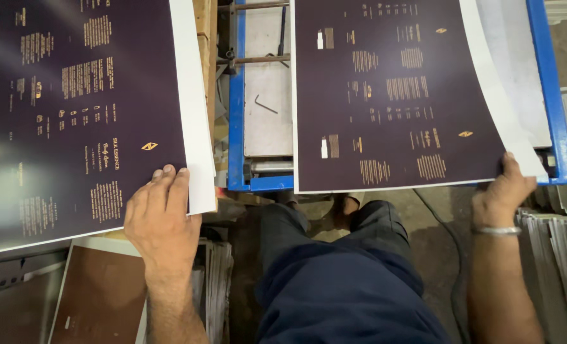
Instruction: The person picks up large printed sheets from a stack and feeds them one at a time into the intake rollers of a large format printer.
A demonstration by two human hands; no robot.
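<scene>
A large dark-purple printed sheet with gold lettering and a white margin [391, 95] lies at upper right of the frame on a blue-framed metal machine bed [235, 127], its long axis running up the frame, tilted slightly left. The right hand [503, 191] pinches its lower right corner in a closed grip. The left hand [162, 220] presses flat, fingers spread, on a second matching sheet [73, 114] at left, apparently already moved; more sheets look left.

Left printed sheet [73, 114] cut off at frame's top and left.
</scene>
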